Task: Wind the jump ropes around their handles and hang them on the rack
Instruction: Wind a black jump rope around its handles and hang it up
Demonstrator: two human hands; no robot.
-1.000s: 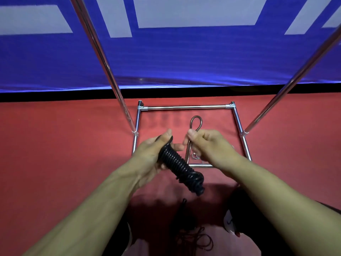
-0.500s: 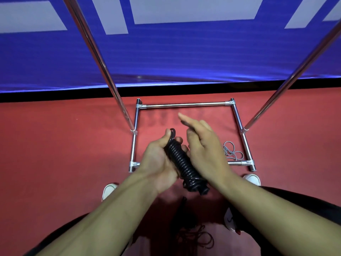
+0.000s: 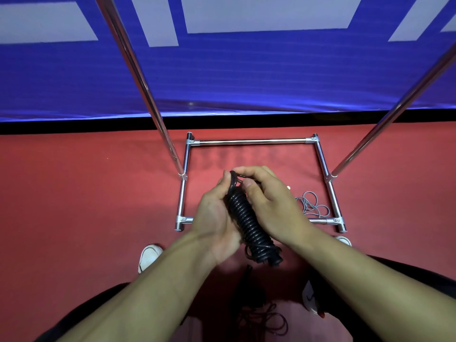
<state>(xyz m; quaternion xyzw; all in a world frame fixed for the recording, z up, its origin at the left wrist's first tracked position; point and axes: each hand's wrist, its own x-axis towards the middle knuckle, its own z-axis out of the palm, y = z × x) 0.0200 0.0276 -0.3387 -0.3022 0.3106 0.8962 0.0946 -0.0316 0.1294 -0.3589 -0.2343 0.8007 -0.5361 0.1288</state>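
Note:
A black jump rope (image 3: 249, 223) is wound in tight coils round its handles, forming a bundle that slants from upper left to lower right. My left hand (image 3: 214, 218) grips the bundle's upper half from the left. My right hand (image 3: 269, 203) curls over the top end and pinches a small loop of rope there between thumb and fingers. The chrome rack (image 3: 251, 141) stands in front, its square base on the red floor and two upright poles (image 3: 138, 77) rising out of view. A grey rope (image 3: 312, 204) lies loose inside the base at the right.
Another dark rope (image 3: 261, 314) lies tangled on the floor between my feet. White shoes (image 3: 148, 256) show at left and right. A blue and white banner (image 3: 246, 70) closes off the back.
My right hand held a metal hook earlier; the hook is gone from view. The hand opened, then curled down onto the top of the bundle. The bundle turned more upright.

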